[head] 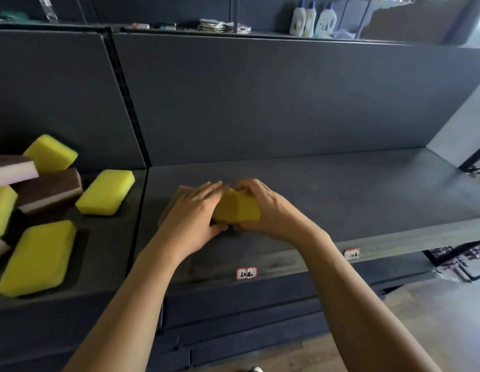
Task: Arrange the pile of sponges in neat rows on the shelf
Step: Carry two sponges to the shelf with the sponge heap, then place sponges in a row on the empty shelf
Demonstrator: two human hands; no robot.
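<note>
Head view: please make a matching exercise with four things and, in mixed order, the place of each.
Things:
1. held sponge
2. brown sponge
3. bottles
4. tag

Places:
a. top shelf
b. front edge of the shelf
c. between left hand and right hand
d. pile at left

Pairs: 1-c, 2-d, 3-a, 4-b

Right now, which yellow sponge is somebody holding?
The yellow sponge in the middle, gripped between the left hand and right hand. The other yellow sponges lie loose on the left shelf section, untouched.
</note>
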